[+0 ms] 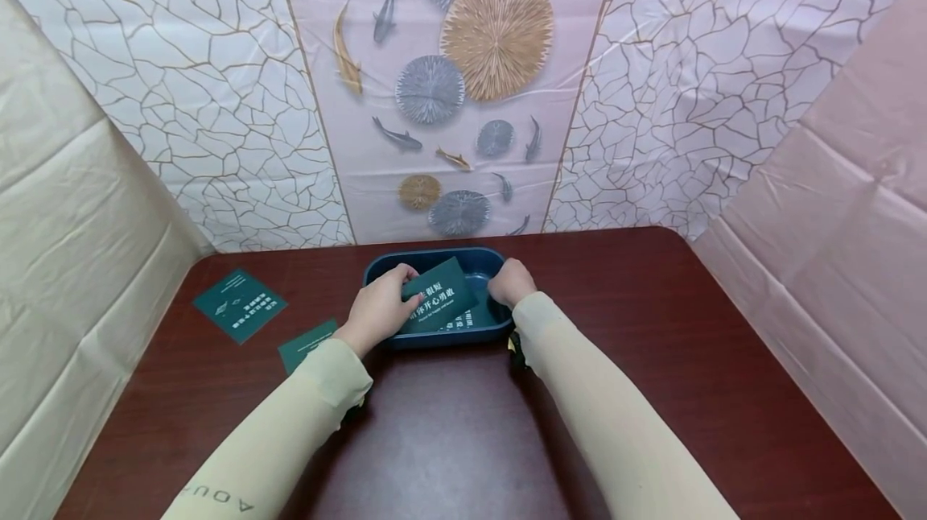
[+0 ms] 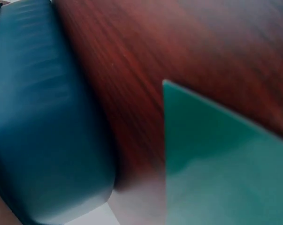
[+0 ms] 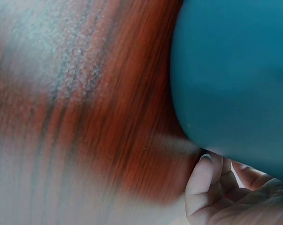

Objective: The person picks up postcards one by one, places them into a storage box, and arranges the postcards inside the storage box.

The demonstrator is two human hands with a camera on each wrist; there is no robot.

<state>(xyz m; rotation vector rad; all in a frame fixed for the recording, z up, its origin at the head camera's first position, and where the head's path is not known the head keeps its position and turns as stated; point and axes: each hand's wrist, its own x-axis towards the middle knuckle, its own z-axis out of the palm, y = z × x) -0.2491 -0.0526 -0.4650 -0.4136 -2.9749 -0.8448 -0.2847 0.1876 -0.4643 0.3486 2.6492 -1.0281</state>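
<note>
A dark green card with white lettering is pinched between thumb and fingers of my left hand, tilted over the blue bin. Partly behind it, another lettered card lies inside the bin. My right hand grips the bin's right end; in the right wrist view its curled fingers sit against the bin's lower edge. Left of the bin, one green card lies partly covered by my left sleeve; the left wrist view shows a green card close up.
Another green card lies farther left on the dark red wooden table. A patterned cloth hangs behind the table's back edge, and pale cloth panels stand along both sides.
</note>
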